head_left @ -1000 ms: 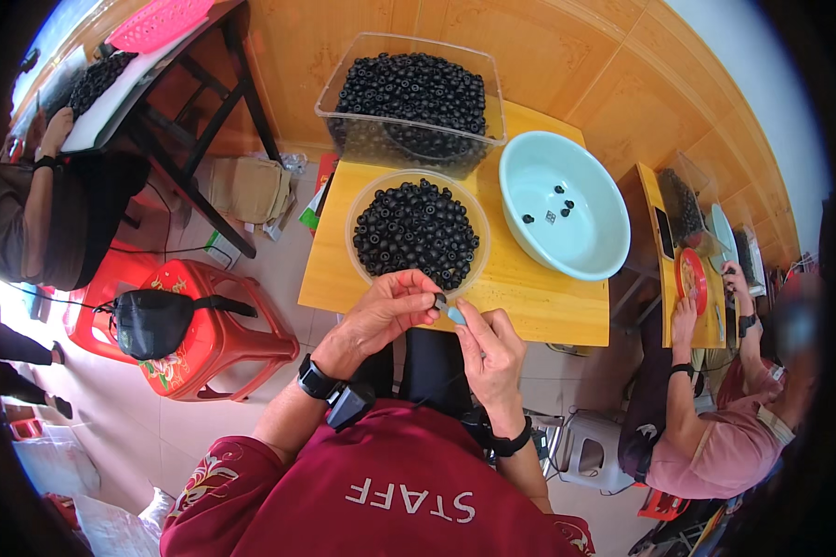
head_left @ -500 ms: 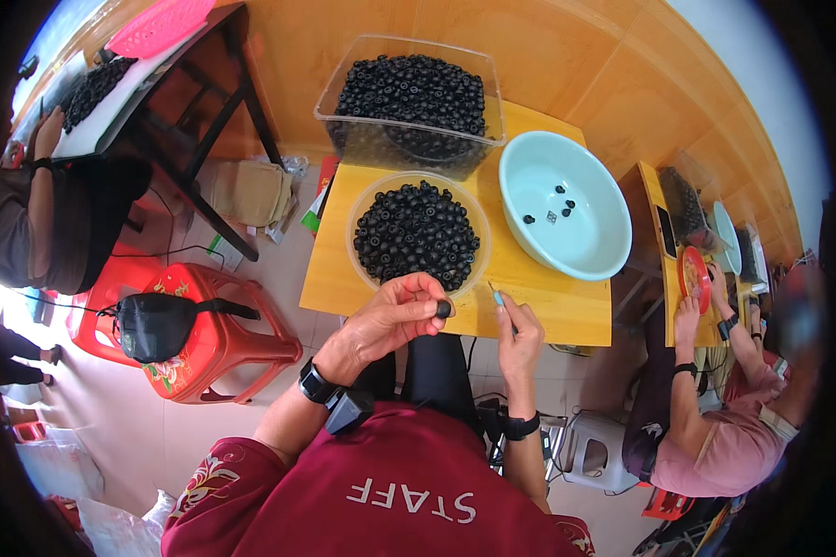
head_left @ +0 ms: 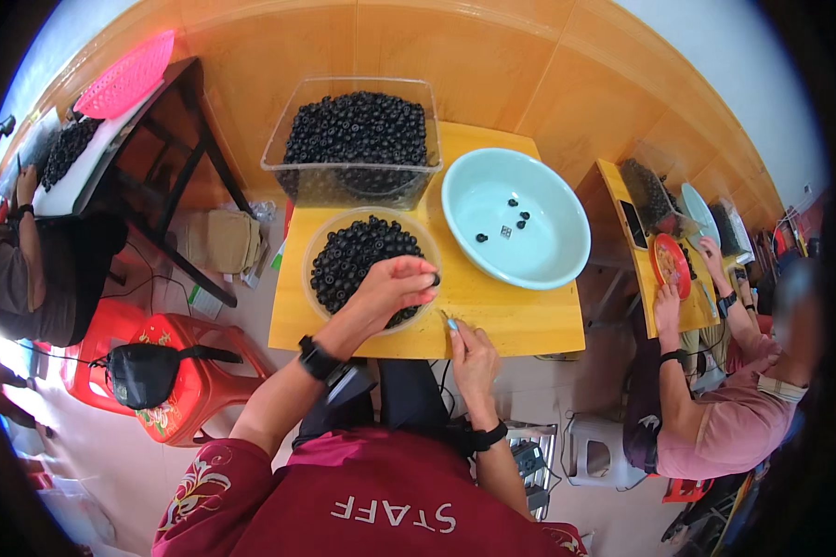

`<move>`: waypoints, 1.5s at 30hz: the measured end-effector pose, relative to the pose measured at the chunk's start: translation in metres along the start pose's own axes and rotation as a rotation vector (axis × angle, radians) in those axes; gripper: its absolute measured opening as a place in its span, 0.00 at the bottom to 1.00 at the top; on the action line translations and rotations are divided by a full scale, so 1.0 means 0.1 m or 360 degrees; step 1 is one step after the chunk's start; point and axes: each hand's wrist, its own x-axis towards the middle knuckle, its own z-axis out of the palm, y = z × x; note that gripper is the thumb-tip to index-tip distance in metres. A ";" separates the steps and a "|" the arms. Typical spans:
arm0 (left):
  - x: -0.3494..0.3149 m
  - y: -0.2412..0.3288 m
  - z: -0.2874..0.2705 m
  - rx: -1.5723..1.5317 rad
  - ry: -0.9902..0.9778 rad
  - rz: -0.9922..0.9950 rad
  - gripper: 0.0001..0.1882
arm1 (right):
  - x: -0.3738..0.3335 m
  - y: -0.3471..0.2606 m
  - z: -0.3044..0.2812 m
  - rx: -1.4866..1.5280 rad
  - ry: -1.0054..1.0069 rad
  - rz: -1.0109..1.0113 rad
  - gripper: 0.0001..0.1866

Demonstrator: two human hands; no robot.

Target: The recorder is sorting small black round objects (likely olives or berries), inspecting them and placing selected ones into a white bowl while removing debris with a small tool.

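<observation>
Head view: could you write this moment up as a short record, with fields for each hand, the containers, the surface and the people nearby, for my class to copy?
Left hand: pinching a small black piece
Right hand: holding a thin tool, partly light blue
Round clear tub: full of black pieces
Rectangular clear bin: behind the tub, heaped with similar pieces
Light-blue basin: to their right, few dark pieces inside
Surface: yellow table
People nearby: one at left; one in pink at right
</observation>
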 end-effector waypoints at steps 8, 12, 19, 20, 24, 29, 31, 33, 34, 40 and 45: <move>0.70 0.25 0.45 0.0192 -0.0240 0.0258 0.18 | -0.02 -0.02 0.02 0.0020 0.0007 -0.0005 0.10; 0.46 0.40 0.26 0.0408 -0.0129 0.0332 0.15 | 0.00 0.01 0.02 -0.0013 0.0025 0.0018 0.10; 0.35 0.03 -0.32 0.1389 0.0155 0.0359 0.07 | 0.02 -0.03 -0.01 -0.0010 0.0015 0.0044 0.10; 0.34 -0.04 -0.32 0.1612 0.0193 0.0531 0.08 | 0.02 -0.04 -0.01 -0.0015 0.0014 0.0048 0.10; 0.39 -0.34 -0.24 0.2111 0.0229 0.1019 0.09 | 0.00 -0.03 0.01 -0.0073 0.0038 0.0014 0.10; 0.47 -0.50 -0.15 0.2417 0.0304 0.0923 0.08 | -0.02 -0.01 0.03 -0.0068 0.0064 -0.0018 0.10; 0.45 -0.50 -0.13 0.2457 0.0379 0.0942 0.08 | -0.02 -0.03 0.02 -0.0013 0.0063 -0.0031 0.10; 0.43 -0.51 -0.16 0.2434 0.0387 0.1018 0.07 | -0.01 -0.04 0.00 -0.0031 0.0058 -0.0018 0.10; 0.42 -0.51 -0.18 0.2411 0.0400 0.1092 0.06 | -0.01 -0.05 0.00 -0.0048 0.0051 -0.0009 0.09; 0.13 -0.22 -0.38 0.1220 0.0186 0.0569 0.07 | 0.00 -0.04 0.01 -0.0046 0.0032 0.0019 0.11; -0.39 -0.12 -0.49 -0.0034 0.0055 0.0069 0.08 | -0.01 0.00 -0.03 0.0312 0.0002 0.0069 0.11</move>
